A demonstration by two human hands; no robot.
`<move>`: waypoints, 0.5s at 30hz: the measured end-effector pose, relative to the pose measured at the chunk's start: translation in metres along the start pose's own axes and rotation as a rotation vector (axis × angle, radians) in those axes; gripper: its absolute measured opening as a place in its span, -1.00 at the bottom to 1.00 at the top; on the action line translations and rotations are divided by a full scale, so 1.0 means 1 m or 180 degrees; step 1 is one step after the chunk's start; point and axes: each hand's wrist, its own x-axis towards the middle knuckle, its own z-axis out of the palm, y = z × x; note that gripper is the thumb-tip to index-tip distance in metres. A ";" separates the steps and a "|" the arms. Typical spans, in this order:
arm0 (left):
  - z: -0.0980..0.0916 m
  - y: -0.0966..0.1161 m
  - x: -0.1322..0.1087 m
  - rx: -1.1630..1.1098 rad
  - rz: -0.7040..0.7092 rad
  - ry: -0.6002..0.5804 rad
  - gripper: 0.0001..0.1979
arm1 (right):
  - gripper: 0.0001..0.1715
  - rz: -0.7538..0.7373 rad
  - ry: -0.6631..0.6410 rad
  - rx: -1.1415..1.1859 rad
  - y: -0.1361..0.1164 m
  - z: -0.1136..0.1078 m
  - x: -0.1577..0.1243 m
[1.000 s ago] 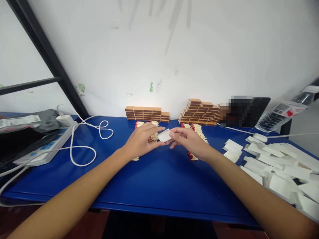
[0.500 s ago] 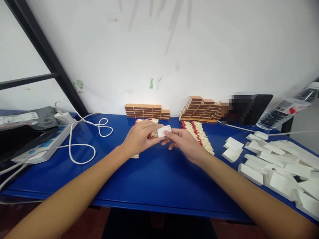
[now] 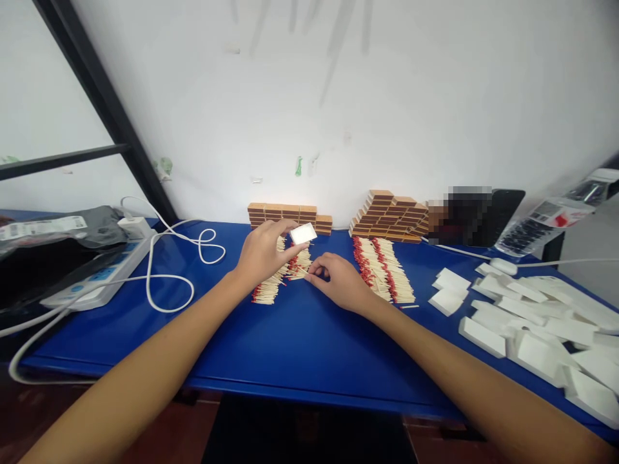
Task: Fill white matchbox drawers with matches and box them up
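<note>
My left hand (image 3: 264, 253) is closed on a small white matchbox tray (image 3: 304, 234), thumb below and fingers above, and holds it tilted over the matches. Beneath it lies the left pile of loose red-tipped matches (image 3: 267, 291), partly hidden by that hand. At the pile's right edge, my right hand (image 3: 338, 280) has thumb and forefinger pinched together on the pale ends of matches; how many is hard to see. To its right lies a second pile of matches (image 3: 394, 270) in two rows, and a single match (image 3: 409, 307) sits just in front.
Matchboxes are stacked against the wall at left (image 3: 285, 212) and right (image 3: 389, 216). White trays (image 3: 536, 354) lie heaped on the right of the blue table (image 3: 300, 361). A phone (image 3: 503, 216) and plastic bottle (image 3: 546, 219) stand behind. A power strip (image 3: 104, 274) with white cables is at left.
My right hand has let go of the white tray and moved down to the left match pile. My left hand has raised the tray slightly to the left and tilted it.
</note>
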 end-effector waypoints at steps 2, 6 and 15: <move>0.000 0.000 0.000 0.0007 -0.0019 -0.0016 -0.65 | -0.84 0.0020 -0.0062 -0.0034 0.000 -0.002 0.001; 0.001 -0.004 0.000 -0.0013 -0.0062 -0.0084 -0.64 | -0.82 0.0055 -0.0320 0.0010 0.002 -0.012 -0.004; 0.006 -0.007 -0.003 -0.0083 0.0013 -0.0326 -0.55 | -0.80 0.0282 -0.0653 0.0137 0.017 -0.042 -0.019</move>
